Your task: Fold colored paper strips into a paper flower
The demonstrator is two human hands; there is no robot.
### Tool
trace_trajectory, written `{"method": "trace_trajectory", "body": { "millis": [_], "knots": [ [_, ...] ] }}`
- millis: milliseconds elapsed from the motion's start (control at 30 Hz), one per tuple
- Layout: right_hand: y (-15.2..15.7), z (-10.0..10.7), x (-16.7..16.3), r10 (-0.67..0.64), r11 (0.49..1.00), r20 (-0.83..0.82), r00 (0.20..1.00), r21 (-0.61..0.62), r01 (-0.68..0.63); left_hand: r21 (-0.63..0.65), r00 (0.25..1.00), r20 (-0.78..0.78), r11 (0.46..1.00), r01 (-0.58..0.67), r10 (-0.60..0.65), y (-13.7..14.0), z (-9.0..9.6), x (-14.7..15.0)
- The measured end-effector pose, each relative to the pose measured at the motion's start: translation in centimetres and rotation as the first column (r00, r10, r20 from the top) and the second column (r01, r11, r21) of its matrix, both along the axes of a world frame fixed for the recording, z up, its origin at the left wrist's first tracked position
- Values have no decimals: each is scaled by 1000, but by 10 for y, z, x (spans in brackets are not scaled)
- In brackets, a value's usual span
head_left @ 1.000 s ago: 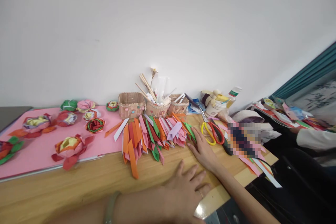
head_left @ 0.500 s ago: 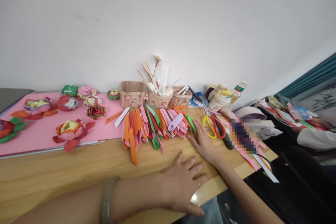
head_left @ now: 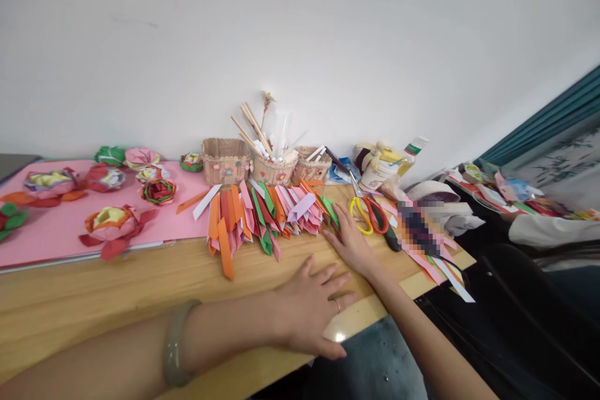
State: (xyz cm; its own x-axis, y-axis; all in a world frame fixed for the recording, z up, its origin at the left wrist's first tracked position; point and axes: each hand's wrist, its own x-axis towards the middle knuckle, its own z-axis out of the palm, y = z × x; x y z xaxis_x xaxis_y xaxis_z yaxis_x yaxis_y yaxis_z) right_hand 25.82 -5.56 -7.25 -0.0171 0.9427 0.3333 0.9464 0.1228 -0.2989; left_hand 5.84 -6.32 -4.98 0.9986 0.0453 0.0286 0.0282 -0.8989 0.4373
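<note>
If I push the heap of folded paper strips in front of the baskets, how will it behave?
The heap of folded paper strips will probably spread, as its pieces overlap with no band visible. Each should be light, being thin paper. The orange strip jutting out in front may slip off first.
</note>
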Motion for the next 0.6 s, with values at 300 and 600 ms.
{"method": "trace_trajectory", "body": {
  "millis": [300, 600],
  "knots": [
    [0, -4, 3, 10, 1000, 12, 1000, 5, -10, 16, 1000, 6, 1000, -2, 2, -1, -5, 2],
    [2, -4, 3, 36, 999, 4, 999, -5, -36, 28, 1000, -6, 1000, 7, -7, -1, -7, 2]
  ]
}}
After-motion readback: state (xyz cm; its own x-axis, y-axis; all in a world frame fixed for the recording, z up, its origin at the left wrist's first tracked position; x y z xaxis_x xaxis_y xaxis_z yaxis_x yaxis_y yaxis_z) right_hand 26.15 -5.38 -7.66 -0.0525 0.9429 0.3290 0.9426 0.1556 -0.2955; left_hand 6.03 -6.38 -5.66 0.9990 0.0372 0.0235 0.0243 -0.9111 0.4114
